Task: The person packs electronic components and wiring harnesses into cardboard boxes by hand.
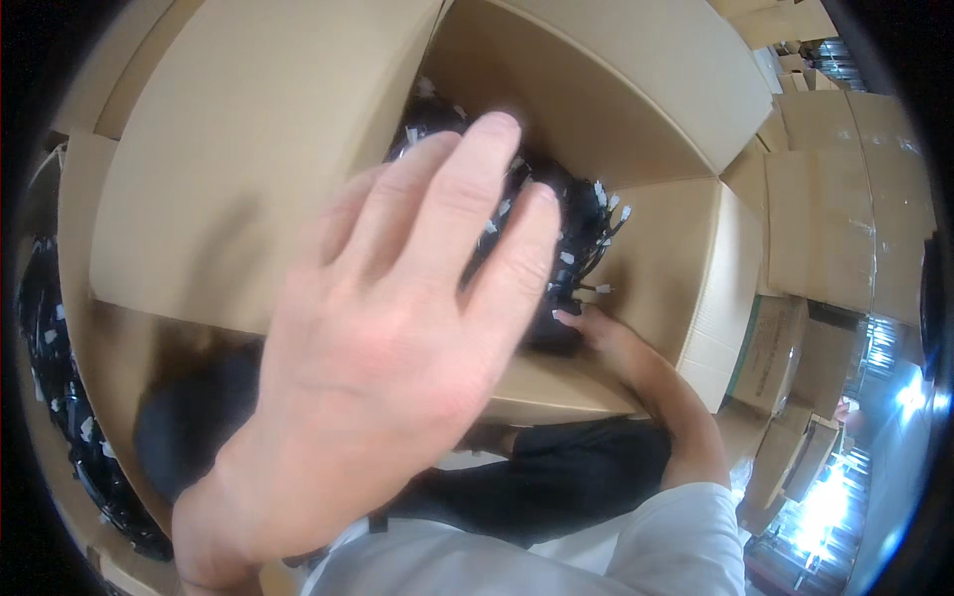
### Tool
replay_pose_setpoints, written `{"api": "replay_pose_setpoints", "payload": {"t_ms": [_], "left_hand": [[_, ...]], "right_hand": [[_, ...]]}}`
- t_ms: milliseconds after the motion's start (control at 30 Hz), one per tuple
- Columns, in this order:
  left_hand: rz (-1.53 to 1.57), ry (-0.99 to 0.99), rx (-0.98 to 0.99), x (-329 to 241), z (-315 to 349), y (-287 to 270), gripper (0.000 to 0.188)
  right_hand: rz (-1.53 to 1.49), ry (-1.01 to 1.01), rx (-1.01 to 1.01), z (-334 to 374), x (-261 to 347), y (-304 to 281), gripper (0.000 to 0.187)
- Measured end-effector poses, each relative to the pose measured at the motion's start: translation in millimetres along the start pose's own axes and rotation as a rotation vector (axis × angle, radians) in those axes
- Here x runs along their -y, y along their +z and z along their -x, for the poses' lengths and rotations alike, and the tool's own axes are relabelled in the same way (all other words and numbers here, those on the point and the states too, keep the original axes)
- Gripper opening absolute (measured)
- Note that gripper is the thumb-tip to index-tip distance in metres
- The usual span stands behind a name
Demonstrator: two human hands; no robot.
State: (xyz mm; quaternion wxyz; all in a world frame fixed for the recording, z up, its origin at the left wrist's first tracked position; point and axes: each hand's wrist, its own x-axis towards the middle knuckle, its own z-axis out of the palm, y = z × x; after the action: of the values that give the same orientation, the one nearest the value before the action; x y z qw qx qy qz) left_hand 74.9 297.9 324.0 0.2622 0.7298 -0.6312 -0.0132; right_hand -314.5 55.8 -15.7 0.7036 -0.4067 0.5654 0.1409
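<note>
My left hand (388,308) is raised close in front of the view, its fingers stretched out and holding nothing. It covers part of an open cardboard box (646,219) behind it. Inside that box lies a heap of black cables with white connectors (571,223). At the near right corner of the box, my right hand (601,333) reaches in over the wall. Its thumb and fingers close on the near end of the black cables, though some fingers are hidden.
A large box flap (238,149) stands open on the left. Another box with black cables and white connectors (65,377) is at the far left. Stacked cartons (825,199) stand on the right, with bright lights (825,507) beyond them.
</note>
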Motion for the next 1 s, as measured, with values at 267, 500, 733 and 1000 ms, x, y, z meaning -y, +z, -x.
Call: {"api": "replay_pose_setpoints", "payload": {"t_ms": [267, 500, 733, 1000], "left_hand": [[0.030, 0.090, 0.060, 7, 6, 19, 0.074], [0.010, 0.108, 0.128, -2, 4, 17, 0.071], [-0.035, 0.085, 0.161, 0, 2, 22, 0.073], [-0.026, 0.040, 0.218, 7, 3, 19, 0.071]], "right_hand": [[0.736, -0.225, 0.025, 20, 37, 19, 0.063], [1.214, -0.103, 0.085, -22, 34, -24, 0.081], [1.699, -0.011, 0.108, -27, 42, 12, 0.073], [1.754, 0.021, 0.005, 7, 56, 28, 0.073]]}}
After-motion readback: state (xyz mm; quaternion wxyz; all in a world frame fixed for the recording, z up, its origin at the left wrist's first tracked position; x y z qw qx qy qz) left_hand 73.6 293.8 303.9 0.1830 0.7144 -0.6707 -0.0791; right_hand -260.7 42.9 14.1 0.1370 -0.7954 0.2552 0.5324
